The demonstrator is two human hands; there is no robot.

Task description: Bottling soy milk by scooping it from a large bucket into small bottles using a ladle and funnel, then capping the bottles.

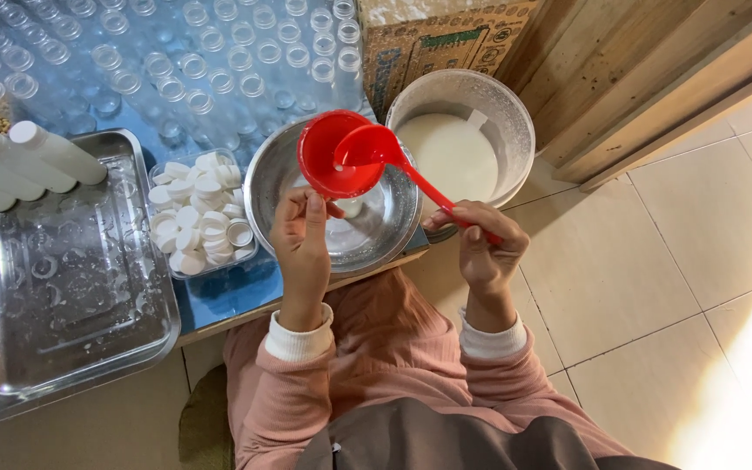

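Observation:
My left hand (302,235) is closed around the underside of a red funnel (324,165) and holds it over a steel bowl (398,228). Whatever sits under the funnel is mostly hidden by my fingers; a small white piece (350,207) shows beside them. My right hand (483,248) grips the long handle of a red ladle (365,146), whose cup is tipped into the funnel. Just behind the bowl stands a clear bucket (517,130) partly filled with white liquid (454,157).
A clear tub of white caps (198,213) lies left of the bowl. A steel tray (63,296) holds filled white bottles (41,155). Many empty clear bottles (176,70) cover the blue tabletop. A cardboard box (437,39), wooden boards (654,70) and tiled floor (654,261) lie to the right.

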